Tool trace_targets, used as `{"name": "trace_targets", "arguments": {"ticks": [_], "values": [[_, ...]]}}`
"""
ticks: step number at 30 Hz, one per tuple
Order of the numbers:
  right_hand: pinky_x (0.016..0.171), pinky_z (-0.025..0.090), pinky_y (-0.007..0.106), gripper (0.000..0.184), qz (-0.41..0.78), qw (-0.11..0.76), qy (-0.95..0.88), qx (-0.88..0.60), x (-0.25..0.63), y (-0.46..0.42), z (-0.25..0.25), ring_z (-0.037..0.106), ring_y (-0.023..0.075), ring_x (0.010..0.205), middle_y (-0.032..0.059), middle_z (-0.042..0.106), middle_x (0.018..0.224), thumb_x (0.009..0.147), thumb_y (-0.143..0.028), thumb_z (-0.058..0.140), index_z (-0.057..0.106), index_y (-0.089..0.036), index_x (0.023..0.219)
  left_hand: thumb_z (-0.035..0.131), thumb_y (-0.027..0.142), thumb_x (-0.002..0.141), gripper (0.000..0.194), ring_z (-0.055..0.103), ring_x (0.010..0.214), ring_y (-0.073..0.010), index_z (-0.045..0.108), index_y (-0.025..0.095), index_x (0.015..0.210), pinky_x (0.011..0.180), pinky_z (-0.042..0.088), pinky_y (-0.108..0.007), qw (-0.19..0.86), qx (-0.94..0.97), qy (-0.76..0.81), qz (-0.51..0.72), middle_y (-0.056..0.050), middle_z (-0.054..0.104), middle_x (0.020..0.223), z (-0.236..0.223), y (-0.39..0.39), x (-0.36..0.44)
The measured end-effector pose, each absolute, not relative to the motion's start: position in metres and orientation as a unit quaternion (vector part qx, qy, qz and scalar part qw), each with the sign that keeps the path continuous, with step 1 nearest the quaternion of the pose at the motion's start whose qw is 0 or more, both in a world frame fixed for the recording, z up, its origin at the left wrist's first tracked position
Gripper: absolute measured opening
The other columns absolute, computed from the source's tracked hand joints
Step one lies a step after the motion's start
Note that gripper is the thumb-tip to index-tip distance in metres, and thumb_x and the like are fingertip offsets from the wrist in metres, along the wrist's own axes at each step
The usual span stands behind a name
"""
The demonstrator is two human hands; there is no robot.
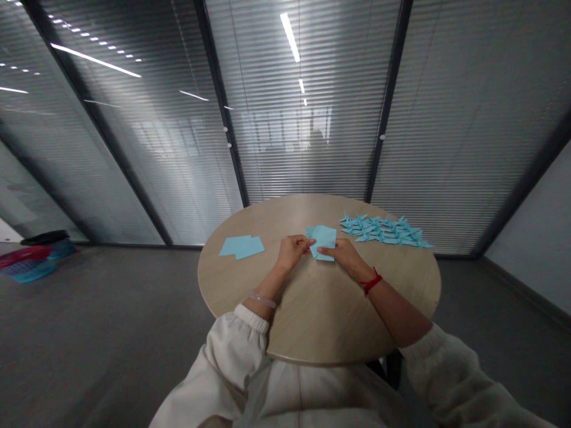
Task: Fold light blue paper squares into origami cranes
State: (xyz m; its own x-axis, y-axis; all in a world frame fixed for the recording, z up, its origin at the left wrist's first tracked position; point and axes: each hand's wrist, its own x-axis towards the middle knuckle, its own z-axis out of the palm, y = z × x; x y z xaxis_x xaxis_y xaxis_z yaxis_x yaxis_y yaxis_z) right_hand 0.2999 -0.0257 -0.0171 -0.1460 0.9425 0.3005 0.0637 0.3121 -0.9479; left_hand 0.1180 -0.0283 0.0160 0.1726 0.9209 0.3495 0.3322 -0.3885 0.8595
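1. landmark: the held blue paper, positioned above the middle of the round wooden worktop. overlapping edges are visible; whether it is one folded sheet or several layers cannot be told. contact between its underside and the worktop cannot be told either.
2. left hand: located at the left edge of the held blue paper. the grip is narrow, with thumb and fingertips pinching that edge.
3. right hand: located at the right edge of the held blue paper. the grip is narrow, with the thumb laid across the near face and the fingers partly hidden behind.
4. flat blue sheets: placed on the worktop, well apart from the held blue paper on its left side. the sheets overlap; the exact count cannot be told.
5. folded blue paper pieces: grouped in close rows on the worktop, to the right of the held blue paper. each is pointed in form; neighbouring pieces touch or overlap.
6. wrist items: a pale bangle on the left wrist and a red cord bracelet on the right wrist, both nearer the wearer than the held blue paper.
7. surroundings: glass panels with blinds stand beyond the held blue paper; baskets rest on the floor, far to its left.
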Motion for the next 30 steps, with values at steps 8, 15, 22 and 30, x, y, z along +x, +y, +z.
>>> {"name": "trace_targets", "arguments": {"ticks": [8,15,22,30], "values": [[0.074,0.051,0.035,0.036,0.426,0.521,-0.602,-0.43,0.3025,-0.0232,-0.0181,0.066,0.0226,0.075,0.0068,0.074,0.082,0.059,-0.042,0.079,0.075,-0.013,0.079,0.066,0.06,0.068,0.046,0.056,0.054,-0.0137,0.06,0.015,0.057,0.055,0.042,-0.024,0.386,0.694,0.435,0.426,-0.002,0.061,0.056,0.011,-0.0267,0.1206],[0.079,0.05,0.037,0.039,0.437,0.529,-0.598,-0.413,0.3007,-0.0248,-0.016,0.067,0.0236,0.08,0.0071,0.074,0.084,0.058,-0.041,0.08,0.075,-0.013,0.085,0.063,0.06,0.071,0.047,0.055,0.054,-0.0135,0.063,0.015,0.057,0.054,0.04,-0.024,0.326,0.713,0.443,0.435,-0.003,0.062,0.054,0.0141,-0.0291,0.1198],[0.077,0.049,0.035,0.037,0.413,0.562,-0.583,-0.417,0.3016,-0.0242,-0.0151,0.067,0.0228,0.079,0.0069,0.075,0.086,0.061,-0.041,0.078,0.075,-0.014,0.085,0.065,0.064,0.067,0.049,0.061,0.059,-0.0156,0.063,0.015,0.066,0.058,0.045,-0.025,0.412,0.702,0.394,0.426,-0.004,0.067,0.062,0.0092,-0.0272,0.1236],[0.078,0.049,0.035,0.039,0.425,0.579,-0.575,-0.393,0.2968,-0.0302,-0.0111,0.067,0.0235,0.083,0.0078,0.075,0.091,0.061,-0.043,0.079,0.074,-0.014,0.088,0.055,0.055,0.08,0.041,0.062,0.061,-0.0168,0.064,0.017,0.068,0.06,0.043,-0.026,0.304,0.75,0.423,0.409,-0.006,0.07,0.065,0.0106,-0.0311,0.1229]]}}
